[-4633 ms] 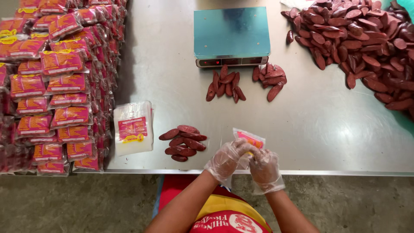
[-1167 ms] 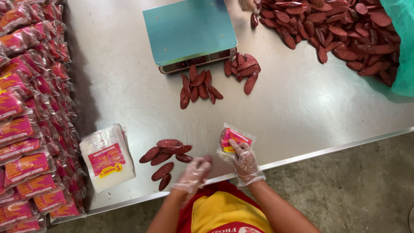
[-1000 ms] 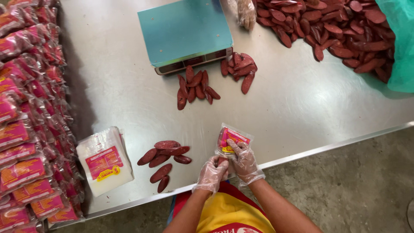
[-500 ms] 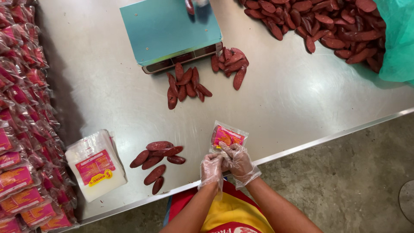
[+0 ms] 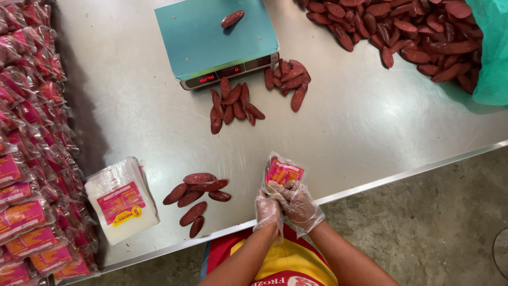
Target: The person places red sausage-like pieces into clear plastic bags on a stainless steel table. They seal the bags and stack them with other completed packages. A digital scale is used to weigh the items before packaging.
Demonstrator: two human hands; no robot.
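My left hand (image 5: 268, 205) and my right hand (image 5: 298, 203), both in thin clear gloves, hold a small clear plastic bag (image 5: 282, 172) with a pink and yellow label near the table's front edge. The bag stands upright between my fingers, and what is inside it is hidden. Just left of my hands lies a small group of dark red sausages (image 5: 196, 194). One sausage (image 5: 232, 18) rests on the teal scale (image 5: 214, 42) at the back.
A stack of empty labelled bags (image 5: 123, 198) lies front left. Filled packs (image 5: 32, 148) are piled along the left edge. Two sausage clusters (image 5: 233, 103) (image 5: 288, 79) lie before the scale, a big heap (image 5: 413, 32) at back right beside green plastic (image 5: 492, 53). The steel table (image 5: 370, 127) ends at a concrete floor.
A single sausage now lies on the scale, and another person's hand seen there earlier is gone. My left hand came back from the sausages to the bag. The camera view shifted.
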